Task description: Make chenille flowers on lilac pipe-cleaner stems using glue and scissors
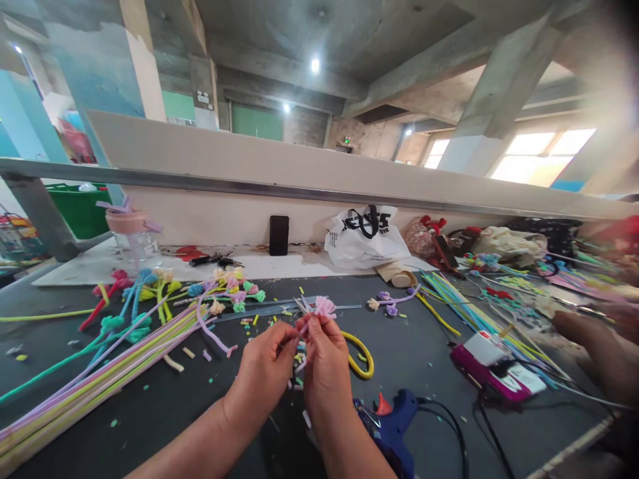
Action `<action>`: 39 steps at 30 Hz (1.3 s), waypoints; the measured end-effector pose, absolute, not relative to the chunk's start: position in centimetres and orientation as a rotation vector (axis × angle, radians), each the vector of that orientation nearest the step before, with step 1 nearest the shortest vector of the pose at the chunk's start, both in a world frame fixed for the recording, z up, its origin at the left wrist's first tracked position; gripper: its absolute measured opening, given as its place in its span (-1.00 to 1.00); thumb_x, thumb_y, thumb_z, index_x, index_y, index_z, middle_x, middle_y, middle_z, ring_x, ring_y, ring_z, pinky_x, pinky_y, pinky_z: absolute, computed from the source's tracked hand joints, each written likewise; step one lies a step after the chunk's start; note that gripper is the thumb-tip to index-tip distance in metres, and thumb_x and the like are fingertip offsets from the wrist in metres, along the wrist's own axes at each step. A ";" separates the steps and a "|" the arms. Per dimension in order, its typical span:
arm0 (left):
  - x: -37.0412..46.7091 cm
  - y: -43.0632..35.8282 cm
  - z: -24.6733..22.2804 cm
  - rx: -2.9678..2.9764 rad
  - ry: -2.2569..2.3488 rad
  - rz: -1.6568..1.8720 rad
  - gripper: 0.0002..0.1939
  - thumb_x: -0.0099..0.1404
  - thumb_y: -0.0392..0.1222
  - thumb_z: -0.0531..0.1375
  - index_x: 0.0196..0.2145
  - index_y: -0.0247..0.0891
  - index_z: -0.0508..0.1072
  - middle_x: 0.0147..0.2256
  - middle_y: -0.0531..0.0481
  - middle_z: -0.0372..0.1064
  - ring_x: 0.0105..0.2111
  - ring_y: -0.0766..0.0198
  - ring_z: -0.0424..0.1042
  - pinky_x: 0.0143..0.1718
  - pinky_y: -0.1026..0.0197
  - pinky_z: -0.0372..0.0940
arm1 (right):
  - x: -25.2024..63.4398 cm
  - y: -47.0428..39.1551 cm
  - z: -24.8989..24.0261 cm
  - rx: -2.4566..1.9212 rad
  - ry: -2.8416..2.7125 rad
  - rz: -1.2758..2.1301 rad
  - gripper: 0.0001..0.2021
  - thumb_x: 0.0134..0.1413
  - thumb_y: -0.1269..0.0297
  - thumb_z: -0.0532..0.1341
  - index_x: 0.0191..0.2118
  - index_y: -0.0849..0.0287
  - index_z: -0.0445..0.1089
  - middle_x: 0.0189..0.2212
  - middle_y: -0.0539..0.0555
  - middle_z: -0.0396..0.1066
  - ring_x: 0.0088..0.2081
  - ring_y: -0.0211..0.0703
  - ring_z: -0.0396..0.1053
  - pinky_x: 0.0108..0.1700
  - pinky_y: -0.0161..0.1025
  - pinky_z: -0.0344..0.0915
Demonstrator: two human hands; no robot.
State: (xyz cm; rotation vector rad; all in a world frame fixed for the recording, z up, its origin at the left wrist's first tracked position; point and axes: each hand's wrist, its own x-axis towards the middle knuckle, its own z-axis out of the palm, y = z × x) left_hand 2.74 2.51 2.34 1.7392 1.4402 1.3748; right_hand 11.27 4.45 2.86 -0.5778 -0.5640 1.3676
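Near the middle of the dark table, a pink fluffy flower (325, 307) sticks up from the fingertips of my right hand (322, 346), which are pinched on its base. My left hand (269, 356) is right beside it, thumb and fingers pressed together; what they hold is too small to make out. Just behind the hands lie scissors (303, 306), partly hidden. A yellow loop (367, 369) of soft stem curves out to the right of my right hand. Small cut pieces are scattered around and under both hands.
Long pastel stems (114, 372) and knotted flowers (232, 286) lie left. A blue glue gun (399, 426) is at front right, beside a purple-and-white box (499, 372). A phone (279, 235) and white bag (367, 236) stand behind. Another person's hand (594, 346) is far right.
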 end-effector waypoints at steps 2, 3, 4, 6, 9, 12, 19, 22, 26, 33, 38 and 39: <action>2.3 2.6 3.2 1.797 1.375 1.222 -0.83 0.14 -0.30 0.05 -0.54 -0.24 0.38 -0.59 0.10 0.31 -0.56 0.35 0.30 -0.52 0.35 0.17 | 11.4 4.4 2.9 -0.600 -0.572 1.366 -0.85 -0.23 0.34 0.33 -0.51 0.20 0.33 -0.60 -0.10 0.36 -0.55 -0.38 0.28 -0.43 -0.41 0.21; 1.9 2.7 3.7 1.812 1.290 1.131 -0.83 0.13 -0.30 0.05 -0.56 -0.24 0.39 -0.61 0.11 0.29 -0.59 0.37 0.28 -0.55 0.36 0.16 | 11.4 4.4 3.0 -0.611 -0.575 1.371 -0.85 -0.22 0.34 0.32 -0.51 0.20 0.32 -0.61 -0.10 0.35 -0.57 -0.38 0.27 -0.45 -0.40 0.21; 1.4 2.9 4.2 1.816 1.202 1.035 -0.83 0.12 -0.28 0.06 -0.55 -0.24 0.40 -0.62 0.12 0.28 -0.61 0.37 0.26 -0.57 0.36 0.15 | 11.5 4.3 3.2 -0.619 -0.576 1.378 -0.84 -0.22 0.33 0.32 -0.51 0.20 0.31 -0.62 -0.10 0.35 -0.59 -0.38 0.26 -0.47 -0.40 0.21; 0.2 3.5 5.0 1.881 1.178 0.982 -0.82 0.12 -0.23 0.08 -0.55 -0.25 0.44 -0.61 0.10 0.31 -0.58 0.36 0.27 -0.55 0.36 0.14 | 11.7 4.1 3.8 -0.630 -0.562 1.383 -0.83 -0.22 0.32 0.32 -0.49 0.19 0.30 -0.64 -0.11 0.33 -0.61 -0.38 0.25 -0.50 -0.40 0.20; -1.8 4.6 5.4 2.000 1.438 1.018 -0.81 0.11 -0.24 0.07 -0.54 -0.25 0.46 -0.59 0.09 0.34 -0.54 0.34 0.28 -0.51 0.35 0.13 | 12.1 3.5 4.8 -0.642 -0.550 1.408 -0.84 -0.20 0.33 0.31 -0.46 0.19 0.30 -0.65 -0.13 0.29 -0.67 -0.41 0.18 -0.58 -0.41 0.17; -2.8 5.5 4.5 2.180 1.544 0.856 -0.81 0.08 -0.31 0.05 -0.54 -0.23 0.45 -0.56 0.09 0.37 -0.51 0.33 0.30 -0.46 0.32 0.12 | 12.6 2.8 5.4 -0.653 -0.614 1.464 -0.87 -0.14 0.32 0.28 -0.46 0.20 0.30 -0.65 -0.12 0.27 -0.72 -0.46 0.09 -0.66 -0.44 0.07; -2.4 6.2 1.9 2.314 1.611 0.623 -0.79 0.11 -0.34 0.01 -0.48 -0.21 0.44 -0.46 0.01 0.43 -0.39 0.25 0.38 -0.34 0.27 0.15 | 13.5 2.9 4.2 -0.659 -0.563 1.582 -0.88 -0.13 0.32 0.27 -0.44 0.23 0.34 -0.65 -0.12 0.23 -0.75 -0.54 -0.01 -0.71 -0.50 -0.06; -3.3 6.5 2.2 2.286 1.728 0.620 -0.80 0.14 -0.31 0.00 -0.47 -0.21 0.42 -0.44 0.00 0.43 -0.39 0.24 0.38 -0.34 0.26 0.15 | 13.6 2.8 4.2 -0.650 -0.538 1.601 -0.87 -0.12 0.30 0.27 -0.44 0.24 0.35 -0.65 -0.13 0.21 -0.76 -0.55 -0.06 -0.73 -0.51 -0.08; -4.6 6.9 2.7 2.261 1.866 0.512 -0.84 0.12 -0.30 0.03 -0.48 -0.21 0.41 -0.45 -0.01 0.43 -0.38 0.21 0.38 -0.37 0.24 0.13 | 13.3 2.2 4.5 -0.642 -0.523 1.669 -0.86 -0.12 0.29 0.27 -0.47 0.23 0.32 -0.65 -0.13 0.19 -0.75 -0.55 -0.07 -0.73 -0.52 -0.09; -4.6 7.0 1.7 2.245 1.915 0.361 -0.84 0.10 -0.29 0.05 -0.49 -0.18 0.42 -0.47 0.00 0.43 -0.40 0.19 0.38 -0.39 0.24 0.12 | 12.2 1.0 3.9 -0.603 -0.563 1.738 -0.85 -0.06 0.29 0.24 -0.49 0.20 0.26 -0.59 -0.09 0.24 -0.75 -0.55 -0.04 -0.72 -0.50 -0.12; -5.7 7.2 1.6 2.309 1.880 0.300 -0.85 0.06 -0.30 0.06 -0.51 -0.19 0.42 -0.47 -0.01 0.42 -0.43 0.20 0.37 -0.44 0.25 0.10 | 11.8 0.6 3.7 -0.625 -0.579 1.777 -0.86 -0.05 0.27 0.24 -0.48 0.20 0.28 -0.62 -0.10 0.23 -0.76 -0.54 -0.05 -0.72 -0.48 -0.12; -6.0 7.2 1.7 2.316 1.865 0.296 -0.86 0.05 -0.31 0.06 -0.53 -0.19 0.41 -0.49 -0.01 0.42 -0.45 0.21 0.36 -0.45 0.25 0.09 | 11.8 0.6 3.7 -0.629 -0.584 1.784 -0.85 -0.04 0.27 0.23 -0.48 0.20 0.28 -0.62 -0.10 0.24 -0.76 -0.54 -0.05 -0.72 -0.48 -0.12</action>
